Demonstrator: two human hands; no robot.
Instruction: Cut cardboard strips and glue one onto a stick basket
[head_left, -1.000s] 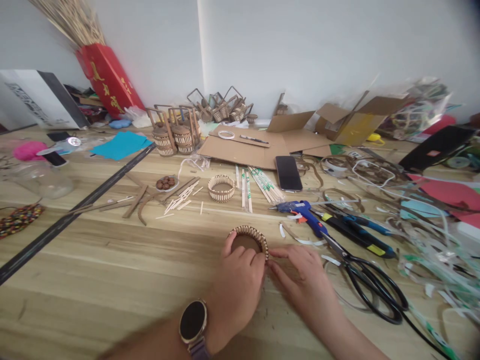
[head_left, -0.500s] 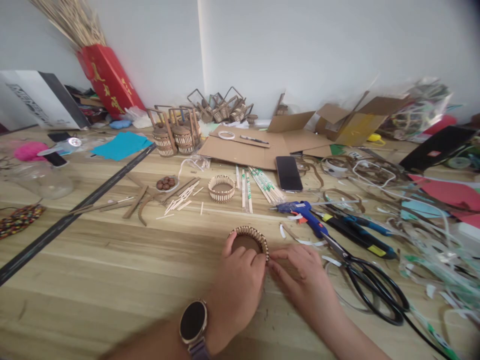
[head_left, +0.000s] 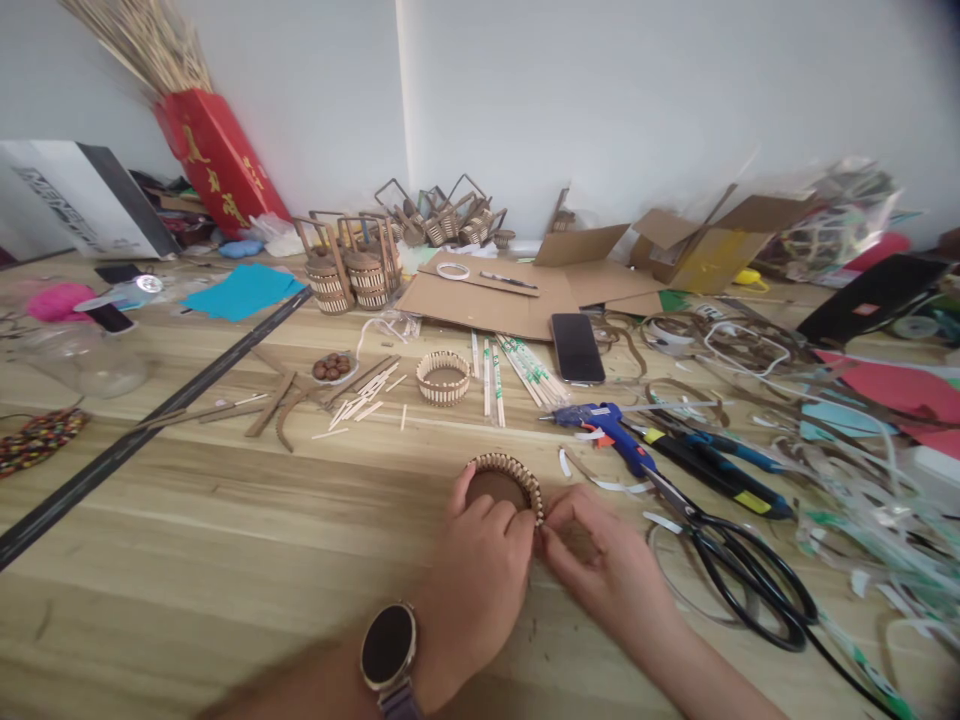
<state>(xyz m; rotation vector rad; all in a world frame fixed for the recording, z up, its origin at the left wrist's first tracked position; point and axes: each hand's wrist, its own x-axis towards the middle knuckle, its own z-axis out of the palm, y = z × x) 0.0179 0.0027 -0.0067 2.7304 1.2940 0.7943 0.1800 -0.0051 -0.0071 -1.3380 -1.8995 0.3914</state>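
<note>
A small round basket with a brown base and a wall of short pale sticks rests on the table in front of me. My left hand is closed over its near side, fingers hooked inside the rim and one finger on the far left edge. At the basket's right edge, my right hand pinches with thumb and forefinger against the wall. Whatever lies between those fingertips is hidden. Farther back stands a second stick-walled ring, with loose short sticks to its left.
To the right lie a blue glue gun, black scissors and a black-and-yellow tool. A phone and paper-wrapped chopsticks lie beyond. Cardboard and small lidded baskets stand at the back.
The basket has shifted slightly to the right under my left hand. My right hand has drawn its fingers in tighter at the basket's right edge.
</note>
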